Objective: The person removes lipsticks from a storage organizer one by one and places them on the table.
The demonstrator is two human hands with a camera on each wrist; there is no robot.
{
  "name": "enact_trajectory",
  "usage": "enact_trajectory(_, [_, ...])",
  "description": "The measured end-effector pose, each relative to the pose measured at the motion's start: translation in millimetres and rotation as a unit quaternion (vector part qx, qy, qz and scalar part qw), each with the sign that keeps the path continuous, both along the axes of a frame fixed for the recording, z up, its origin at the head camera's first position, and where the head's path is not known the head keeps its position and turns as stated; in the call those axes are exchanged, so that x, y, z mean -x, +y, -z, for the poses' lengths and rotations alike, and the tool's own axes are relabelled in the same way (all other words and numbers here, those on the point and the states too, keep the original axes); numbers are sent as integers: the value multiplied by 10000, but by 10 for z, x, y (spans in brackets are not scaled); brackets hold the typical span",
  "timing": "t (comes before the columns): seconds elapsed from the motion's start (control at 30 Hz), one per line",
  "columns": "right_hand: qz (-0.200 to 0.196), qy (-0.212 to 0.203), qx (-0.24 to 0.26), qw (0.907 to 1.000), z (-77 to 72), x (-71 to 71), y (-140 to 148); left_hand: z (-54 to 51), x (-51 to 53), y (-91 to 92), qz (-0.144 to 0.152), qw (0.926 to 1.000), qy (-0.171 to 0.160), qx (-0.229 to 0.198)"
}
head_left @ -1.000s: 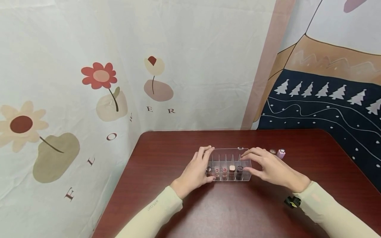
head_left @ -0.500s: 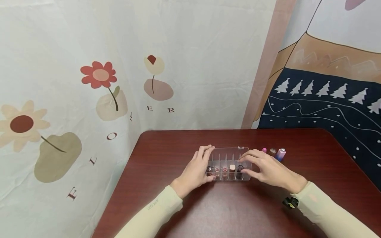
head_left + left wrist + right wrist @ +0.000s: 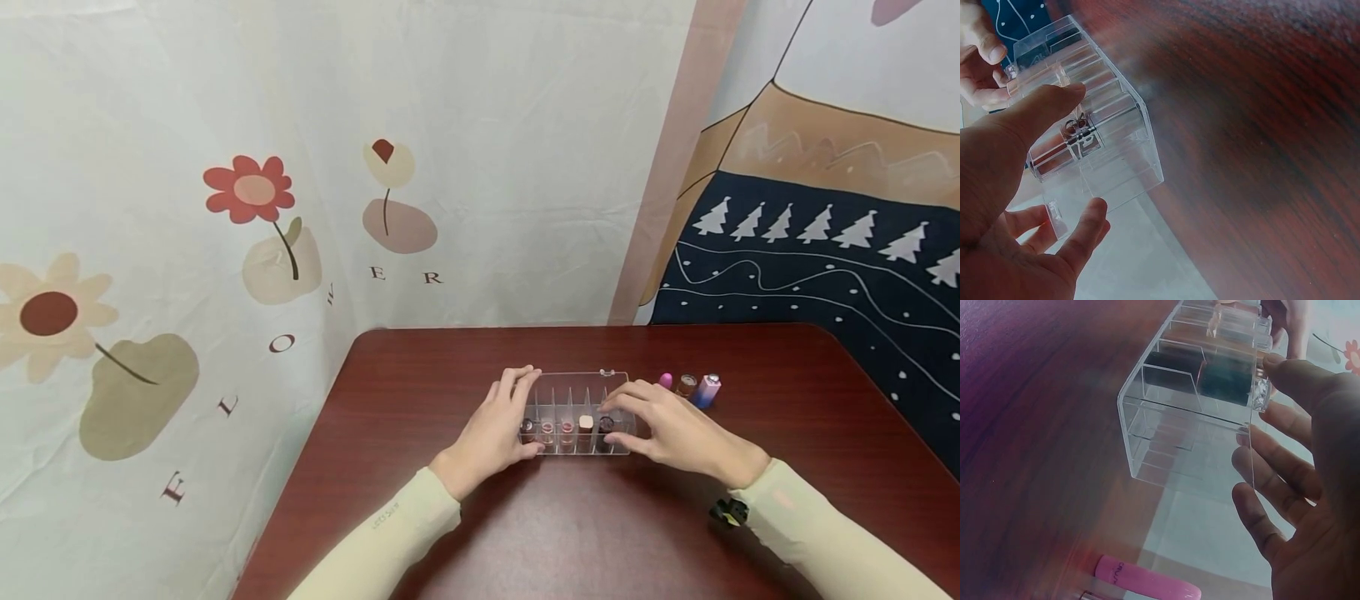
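A clear lipstick organizer (image 3: 576, 446) with compartments stands on the table, several lipstick tubes upright in its front row. My left hand (image 3: 491, 421) grips its left end, thumb at the front and fingers behind. At the other end, my right hand (image 3: 686, 425) has thumb and fingers spread around the top of a dark lipstick tube (image 3: 605, 429). In the right wrist view this tube (image 3: 1225, 376) stands behind the clear wall, the thumb and index finger on either side of its cap. Whether they touch it is unclear. A tube with a beige top (image 3: 586, 425) stands beside it.
Behind the right hand stand a pink tube (image 3: 666, 380), a brown tube (image 3: 686, 385) and a pink-and-blue tube (image 3: 707, 390). The dark red table (image 3: 555, 533) meets a printed curtain (image 3: 510, 208) at the back.
My right hand has shifted slightly left and down toward the dark tube, uncovering the pink tube and more of the others behind it. The left hand keeps its grip on the organizer.
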State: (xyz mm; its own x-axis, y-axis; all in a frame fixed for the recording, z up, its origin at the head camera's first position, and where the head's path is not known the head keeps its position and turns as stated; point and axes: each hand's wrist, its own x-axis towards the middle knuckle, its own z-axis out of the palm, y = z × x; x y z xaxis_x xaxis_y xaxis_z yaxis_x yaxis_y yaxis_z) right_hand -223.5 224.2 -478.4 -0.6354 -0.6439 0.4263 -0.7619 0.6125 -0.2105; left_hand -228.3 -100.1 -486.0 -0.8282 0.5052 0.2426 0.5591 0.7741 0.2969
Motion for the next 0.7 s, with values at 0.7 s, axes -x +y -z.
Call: enact_trajectory(0.7, [69, -226, 24, 9997, 48, -5, -31, -2, -21, 2, -21, 10000, -49, 0])
